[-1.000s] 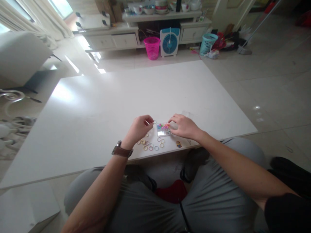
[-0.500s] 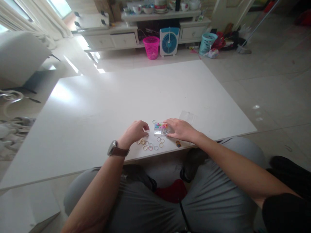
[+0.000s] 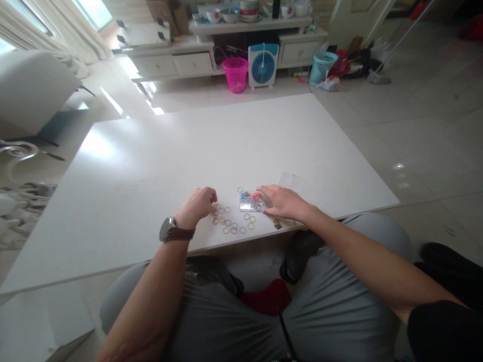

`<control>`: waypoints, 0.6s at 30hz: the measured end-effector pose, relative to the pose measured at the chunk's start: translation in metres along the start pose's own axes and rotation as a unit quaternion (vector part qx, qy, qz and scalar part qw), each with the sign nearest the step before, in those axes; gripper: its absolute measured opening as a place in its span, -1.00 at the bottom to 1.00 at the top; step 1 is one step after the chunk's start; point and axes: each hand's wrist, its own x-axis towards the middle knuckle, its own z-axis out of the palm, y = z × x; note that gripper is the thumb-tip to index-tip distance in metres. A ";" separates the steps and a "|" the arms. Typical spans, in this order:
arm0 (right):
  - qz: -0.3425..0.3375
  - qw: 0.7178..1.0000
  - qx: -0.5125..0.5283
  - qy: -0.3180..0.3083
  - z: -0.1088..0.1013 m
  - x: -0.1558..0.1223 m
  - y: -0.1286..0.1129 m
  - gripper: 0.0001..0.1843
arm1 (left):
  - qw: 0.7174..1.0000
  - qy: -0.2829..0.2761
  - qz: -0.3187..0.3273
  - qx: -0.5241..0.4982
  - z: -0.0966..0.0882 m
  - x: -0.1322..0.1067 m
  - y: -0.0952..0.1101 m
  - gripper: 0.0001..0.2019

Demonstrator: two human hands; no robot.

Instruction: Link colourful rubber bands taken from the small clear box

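A small clear compartment box [image 3: 246, 206] lies on the white table near its front edge, with bright multicoloured small pieces in the far row and silvery metal bits nearer. My right hand [image 3: 283, 201] grips the box's right end, fingers at the far side and thumb at the near side. My left hand [image 3: 198, 205] is curled closed left of the box, beside several thin coloured rings [image 3: 227, 209]; what its fingertips hold is too small to make out. More rings [image 3: 242, 230] lie in front of the box. A little yellow-and-blue cartoon figure [image 3: 277, 224] lies below my right hand.
Beyond the right hand lies a clear plastic piece [image 3: 290, 180] on the white table [image 3: 181, 151]. A single ring [image 3: 239, 189] sits at the box's far left corner. Past the table stand a pink basket [image 3: 236, 75], a blue fan [image 3: 263, 66] and a light-blue basket [image 3: 322, 68].
My left hand has moved left, away from the box, and rings near its fingertips now show. My right hand stays on the box, its thumb shifted slightly right.
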 end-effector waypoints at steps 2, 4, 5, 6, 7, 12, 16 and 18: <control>0.000 1.000 -0.001 0.000 0.000 0.000 0.000 -0.43 | 1.000 -0.007 0.001 0.001 0.002 0.000 0.001 -0.81; -0.002 1.000 -0.001 0.002 -0.001 0.000 -0.001 -0.44 | 1.000 -0.017 -0.001 0.001 0.003 0.001 0.002 -0.84; -0.003 1.000 0.000 0.002 -0.001 0.000 -0.001 -0.44 | 1.000 -0.021 -0.003 0.002 0.004 0.001 0.002 -0.85; -0.002 1.000 0.000 0.002 -0.001 0.000 -0.002 -0.45 | 1.000 -0.024 -0.005 0.006 0.004 0.002 0.002 -0.85; -0.001 1.000 0.001 0.001 -0.001 0.000 -0.002 -0.46 | 1.000 -0.026 -0.008 0.010 0.005 0.002 0.002 -0.85; -0.003 1.000 0.007 -0.003 -0.002 0.000 -0.002 -0.47 | 0.999 -0.043 -0.018 0.026 0.006 0.002 0.002 -0.85; -0.003 1.000 0.007 -0.005 -0.002 0.001 -0.002 -0.47 | 0.997 -0.061 -0.009 0.048 0.005 0.000 0.006 -0.85; -0.003 1.000 0.004 -0.005 -0.002 0.001 -0.002 -0.47 | 0.996 -0.065 -0.005 0.057 0.004 -0.002 0.008 -0.86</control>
